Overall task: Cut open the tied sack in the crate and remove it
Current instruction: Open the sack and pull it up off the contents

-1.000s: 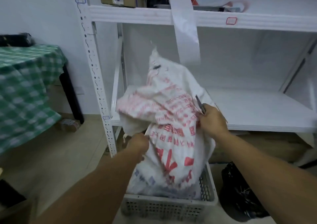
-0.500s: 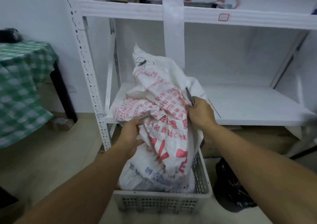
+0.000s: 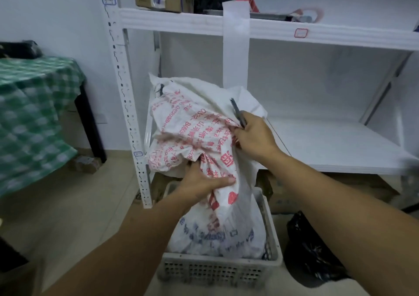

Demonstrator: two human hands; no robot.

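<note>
Head view, the only one supplied: the sack (image 3: 195, 123), white with red print, stands bunched and raised above the crate (image 3: 217, 270). Its lower end, paler and blue-printed, sits inside the crate against the right wall, so removal is judged incomplete. Your left hand (image 3: 199, 182) is closed on a gathered fold at the sack's middle, thumb laid across the cloth. Your right hand (image 3: 254, 139) is closed round a slim dark cutting tool (image 3: 237, 111), tip upward, and the same fingers bear on the sack's upper right fold. That double duty is the first concern: with cloth and tool in one fist, a hard pull could turn the tip into the fabric or toward your left hand, which works just below it. Whether the blade is exposed cannot be told. Second concern: the dark tie (image 3: 159, 90) at the top left corner looks unopened from here, so any cut elsewhere may leave a ragged mouth that spills the contents as you lift. Third: the sack leans close to the shelf (image 3: 328, 146) and its perforated upright (image 3: 127, 105), and a swing leftward could snag the cloth on them. Fourth: the load sits toward the right of the light crate, so an uneven pull may drag or tip it. A black bag (image 3: 313, 250) lies on the floor just right of the crate, where a sidestep could catch it.
</note>
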